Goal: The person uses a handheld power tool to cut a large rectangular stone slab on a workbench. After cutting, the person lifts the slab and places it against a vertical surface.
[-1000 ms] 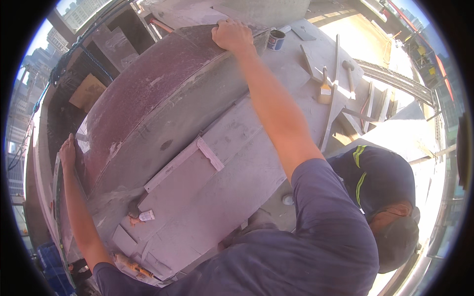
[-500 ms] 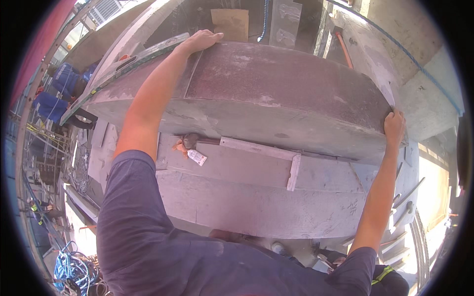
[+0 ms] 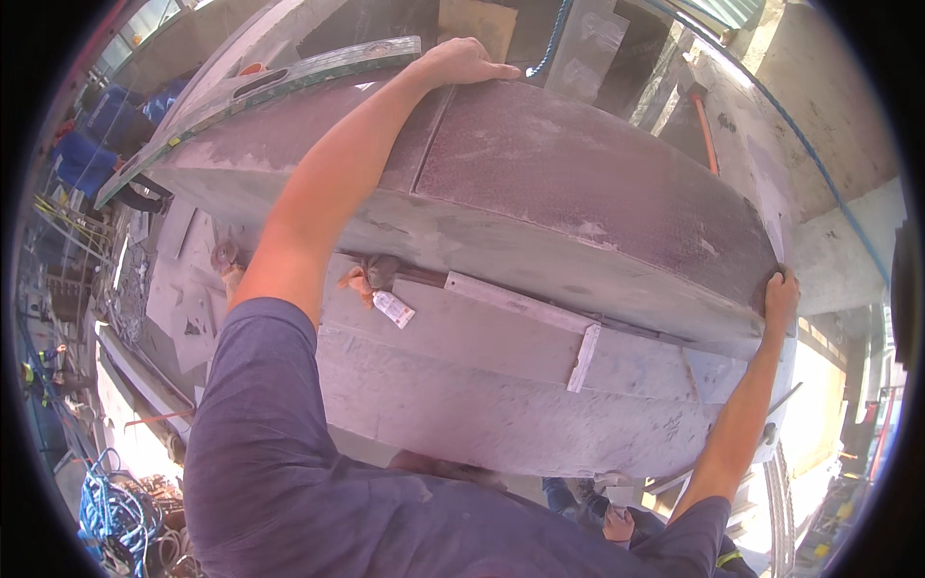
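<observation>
A long stone slab (image 3: 588, 173) with a reddish-brown top face and grey near side stretches across in front of me. My left hand (image 3: 464, 63) grips its far edge, thumb stretched along the rim and fingers partly hidden. At the right end, my right hand (image 3: 781, 295) is closed round the slab's corner. A dark joint (image 3: 432, 140) crosses the top just nearer than my left hand. Left of that hand, a long spirit level (image 3: 299, 72) lies along the far edge.
Below the slab, a metal angle square (image 3: 520, 299) and a white tube (image 3: 393, 308) lie on a grey ledge. An orange-handled hammer (image 3: 705, 130) leans at back right. Blue ropes hang behind; coiled blue rope (image 3: 116, 511) lies lower left. A co-worker's hand (image 3: 618, 526) shows below.
My view has turned, so the slab now slants down to the right. My left hand sits slightly farther right of the joint. My right hand stays at the slab's end.
</observation>
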Demonstrator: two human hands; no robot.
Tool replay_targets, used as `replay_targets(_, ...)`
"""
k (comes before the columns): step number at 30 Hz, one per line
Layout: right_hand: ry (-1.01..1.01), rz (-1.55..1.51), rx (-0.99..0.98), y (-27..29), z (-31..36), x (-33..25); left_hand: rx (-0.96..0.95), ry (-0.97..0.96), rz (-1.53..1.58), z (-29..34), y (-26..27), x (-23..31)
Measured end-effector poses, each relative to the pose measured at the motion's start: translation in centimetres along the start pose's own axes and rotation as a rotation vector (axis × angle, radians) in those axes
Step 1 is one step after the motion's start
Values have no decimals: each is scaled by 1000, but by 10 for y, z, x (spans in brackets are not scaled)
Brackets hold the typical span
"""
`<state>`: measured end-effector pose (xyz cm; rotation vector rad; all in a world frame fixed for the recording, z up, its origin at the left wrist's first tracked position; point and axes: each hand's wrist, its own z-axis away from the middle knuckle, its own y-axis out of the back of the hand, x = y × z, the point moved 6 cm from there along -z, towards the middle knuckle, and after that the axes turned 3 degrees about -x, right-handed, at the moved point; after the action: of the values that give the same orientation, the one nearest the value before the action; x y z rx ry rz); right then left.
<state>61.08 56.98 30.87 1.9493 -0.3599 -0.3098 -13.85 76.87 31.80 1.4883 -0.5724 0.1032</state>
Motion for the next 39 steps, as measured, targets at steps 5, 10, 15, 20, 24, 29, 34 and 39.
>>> replay_targets(5,19,-13,-3,2,-3,-6,-15,-29,-3,-8,-6,-12)
replay_targets(10,5,-62,3,11,2,-3,26,-10,36,-9,-4,-4)
replay_targets(15,24,-55,14,6,0,-26,45,-59,77,-7,-2,-20)
replay_targets(20,16,-17,-16,10,2,-24,59,-20,19,8,-1,-1)
replay_targets(24,-9,25,-1,14,2,-15,63,49,-100,12,1,12)
replay_targets(29,2,48,-19,12,8,-27,1,48,-138,15,1,10)
replay_targets(34,-65,126,-58,9,11,-30,195,-67,-272,20,7,9)
replay_targets(39,-47,160,-107,22,11,-21,207,-86,-263,28,5,21)
